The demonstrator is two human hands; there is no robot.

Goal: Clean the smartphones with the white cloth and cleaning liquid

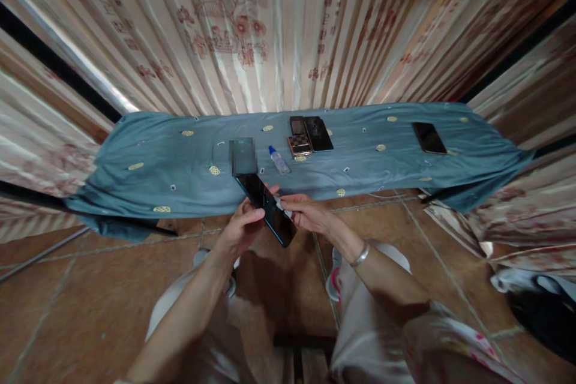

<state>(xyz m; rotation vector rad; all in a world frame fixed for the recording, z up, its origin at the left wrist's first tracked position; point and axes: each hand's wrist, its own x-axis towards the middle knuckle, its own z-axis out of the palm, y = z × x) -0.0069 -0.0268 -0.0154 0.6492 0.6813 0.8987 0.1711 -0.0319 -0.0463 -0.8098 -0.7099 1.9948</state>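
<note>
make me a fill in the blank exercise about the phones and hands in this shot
1. The left hand grips a dark ____ over the floor.
2. The right hand presses a small white ____ against the phone.
3. The little bottle on the cloth has a ____ cap.
4. One phone lies alone toward the ____ end of the cloth.

Missing words: phone; wipe; blue; right

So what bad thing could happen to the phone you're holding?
The black phone is held by the left hand out past the table's edge, over hard floor tiles; a slip might crack it. The right hand rubs it with something small and white, which might nudge it loose.
</note>
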